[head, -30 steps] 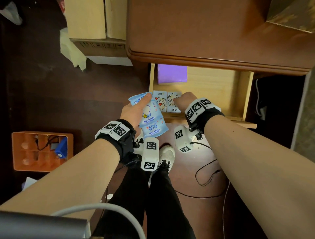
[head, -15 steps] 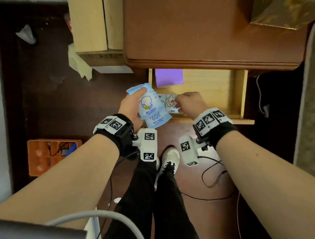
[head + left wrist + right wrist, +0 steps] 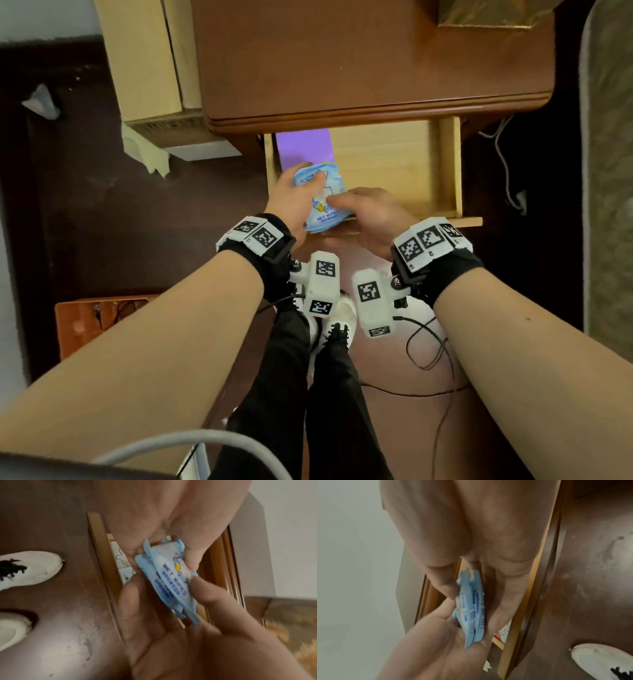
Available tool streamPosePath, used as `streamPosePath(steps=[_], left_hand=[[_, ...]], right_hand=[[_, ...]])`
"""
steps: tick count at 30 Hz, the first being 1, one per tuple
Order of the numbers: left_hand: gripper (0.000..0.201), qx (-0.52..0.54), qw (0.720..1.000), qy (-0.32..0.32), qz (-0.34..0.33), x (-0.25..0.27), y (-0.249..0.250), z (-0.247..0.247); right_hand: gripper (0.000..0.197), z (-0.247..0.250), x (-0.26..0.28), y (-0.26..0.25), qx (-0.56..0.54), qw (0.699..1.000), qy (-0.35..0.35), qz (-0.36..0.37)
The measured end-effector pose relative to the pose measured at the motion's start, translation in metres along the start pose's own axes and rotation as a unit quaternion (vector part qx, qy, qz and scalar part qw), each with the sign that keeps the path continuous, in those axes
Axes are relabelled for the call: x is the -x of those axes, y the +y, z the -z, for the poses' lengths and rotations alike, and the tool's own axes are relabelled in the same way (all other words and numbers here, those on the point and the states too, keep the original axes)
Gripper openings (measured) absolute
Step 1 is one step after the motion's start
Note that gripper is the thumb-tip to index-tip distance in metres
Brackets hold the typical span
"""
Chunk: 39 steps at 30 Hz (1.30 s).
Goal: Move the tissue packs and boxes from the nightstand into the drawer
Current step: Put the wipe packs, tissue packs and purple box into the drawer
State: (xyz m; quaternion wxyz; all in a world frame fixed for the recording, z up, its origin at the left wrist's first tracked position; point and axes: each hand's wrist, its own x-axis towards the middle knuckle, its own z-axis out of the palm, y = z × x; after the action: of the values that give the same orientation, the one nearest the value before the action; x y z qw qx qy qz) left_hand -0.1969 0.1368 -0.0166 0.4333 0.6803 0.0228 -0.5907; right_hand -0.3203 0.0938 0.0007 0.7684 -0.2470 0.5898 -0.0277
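Two or more light-blue wet wipes packs (image 3: 324, 202) hang stacked over the front left of the open wooden drawer (image 3: 448, 164). My left hand (image 3: 291, 202) grips them from the left, thumb on top. My right hand (image 3: 363, 212) pinches the same packs (image 3: 471, 608) from the right. In the left wrist view the packs (image 3: 173, 582) sit between both hands. Cartoon-printed tissue packs (image 3: 121, 561) lie in the drawer under the hands, mostly hidden. A purple box (image 3: 305, 150) lies at the drawer's back left. The nightstand top (image 3: 342, 68) is above.
A gold box (image 3: 489, 13) stands on the nightstand's far right corner. Cardboard boxes (image 3: 150, 58) stand left of the nightstand. An orange crate (image 3: 89, 325) sits on the floor at left. Cables (image 3: 428, 349) trail on the floor by my white shoes (image 3: 337, 315). A bed edge (image 3: 609, 171) runs along the right.
My left hand has carried the wet wipes packs from beside the drawer front to over it. My right hand has left the cartoon tissue packs and taken hold of the wipes.
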Motion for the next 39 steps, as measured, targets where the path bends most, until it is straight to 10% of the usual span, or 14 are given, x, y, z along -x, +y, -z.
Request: streamPosePath(steps=[8,13,16,30,39], left_hand=[[0.036,-0.169,0.983,0.002,-0.071,-0.018,0.015,-0.013],[0.063,-0.67,0.715,-0.007,-0.202,-0.066,0.022,-0.012],[0.082,-0.753,0.62,-0.002,-0.221,-0.089,0.023,-0.012],[0.068,-0.81,0.568,-0.081,-0.125,-0.105,0.046,0.001],[0.06,-0.827,0.525,-0.061,-0.191,-0.094,0.033,0.005]], right_hand=[[0.016,0.036,-0.01,-0.005,0.006,0.988,0.137,0.065],[0.014,0.065,-0.031,-0.01,0.016,0.979,0.186,0.088],[0.014,0.073,-0.042,-0.014,0.033,0.975,0.195,0.102],[0.023,0.063,-0.08,-0.019,0.115,0.97,0.2,0.074],[0.032,0.043,-0.101,-0.02,0.216,0.957,0.194,0.03]])
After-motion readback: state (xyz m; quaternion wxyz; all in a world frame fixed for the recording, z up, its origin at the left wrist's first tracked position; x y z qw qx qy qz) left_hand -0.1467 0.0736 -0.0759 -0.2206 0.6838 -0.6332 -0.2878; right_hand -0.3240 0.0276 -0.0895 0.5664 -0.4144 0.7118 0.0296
